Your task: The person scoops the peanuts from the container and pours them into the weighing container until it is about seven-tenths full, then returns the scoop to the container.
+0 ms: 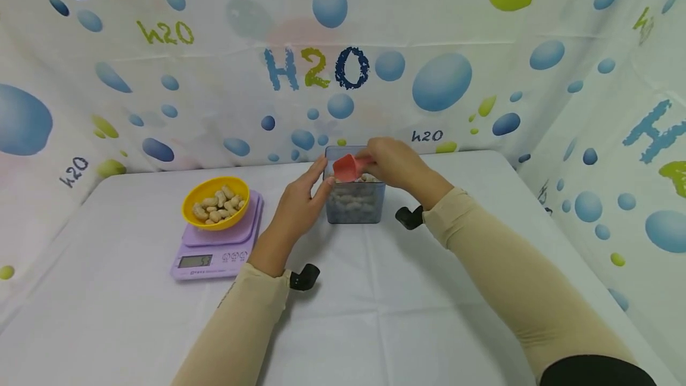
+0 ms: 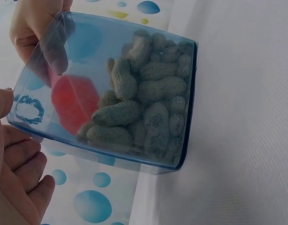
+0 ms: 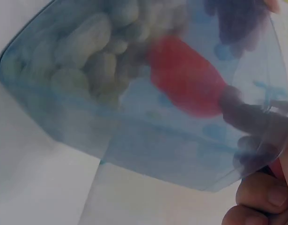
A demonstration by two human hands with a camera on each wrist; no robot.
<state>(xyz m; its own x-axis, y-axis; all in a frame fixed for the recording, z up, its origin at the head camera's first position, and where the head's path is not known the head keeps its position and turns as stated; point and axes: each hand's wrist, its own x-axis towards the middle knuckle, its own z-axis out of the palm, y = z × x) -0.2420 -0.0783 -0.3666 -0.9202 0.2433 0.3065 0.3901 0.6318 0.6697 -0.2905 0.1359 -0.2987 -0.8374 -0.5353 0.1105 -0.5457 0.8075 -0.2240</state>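
My right hand [image 1: 393,162] grips the handle of a red scoop [image 1: 347,168], whose bowl sits inside the mouth of a clear bluish plastic container [image 1: 355,207]. Unshelled peanuts [image 2: 158,89] fill its lower part; through the wall in the left wrist view, the scoop bowl [image 2: 76,103] meets the top of them. My left hand [image 1: 301,204] holds the container at its left rim, thumb toward the front corner. In the left wrist view the other fingers [image 2: 26,164] of that hand curl loosely outside the wall. The scoop's contents are hidden.
Left of the container, a yellow bowl [image 1: 238,186] of peanuts rests on a purple kitchen scale [image 1: 217,261], whose display seems to read 53. A white cloth [image 1: 343,326] covers the table. Behind it hangs a curtain [image 1: 214,88] with blue and green spots.
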